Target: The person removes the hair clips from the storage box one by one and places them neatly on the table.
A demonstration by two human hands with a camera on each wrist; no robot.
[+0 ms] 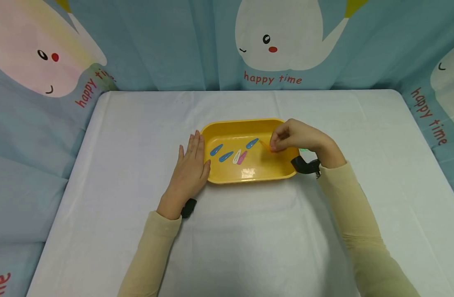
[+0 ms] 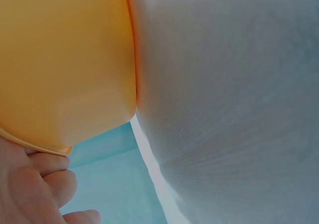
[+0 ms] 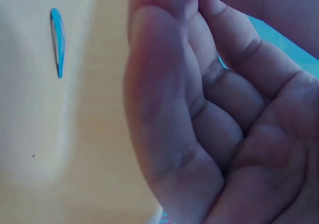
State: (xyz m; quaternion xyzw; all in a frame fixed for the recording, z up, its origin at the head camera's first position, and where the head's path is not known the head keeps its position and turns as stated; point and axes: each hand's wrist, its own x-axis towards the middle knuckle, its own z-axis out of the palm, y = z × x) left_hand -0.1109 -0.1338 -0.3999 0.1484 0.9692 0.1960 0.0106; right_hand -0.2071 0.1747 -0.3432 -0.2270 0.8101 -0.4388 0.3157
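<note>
A yellow tray [image 1: 227,178] lies on the table with several snap hair clips inside. My left hand [image 1: 188,170] rests against its left rim, fingers extended; in the left wrist view the fingers [image 2: 55,176] touch the rim from outside. Over the tray's right part, my right hand [image 1: 299,138] pinches an orange hair clip [image 1: 264,144] between thumb and fingertips. Left of it lies a blue clip [image 1: 252,143]. Further left are a pink clip [image 1: 242,157], a white clip [image 1: 236,156] and two more blue clips [image 1: 226,156]. The right wrist view hides the held clip.
A white cloth covers the table [image 1: 137,144]. Something small and green [image 1: 304,149] shows just past the tray's right rim, mostly hidden by the right wrist. A blue curtain [image 1: 167,45] with whale prints hangs along the back and sides.
</note>
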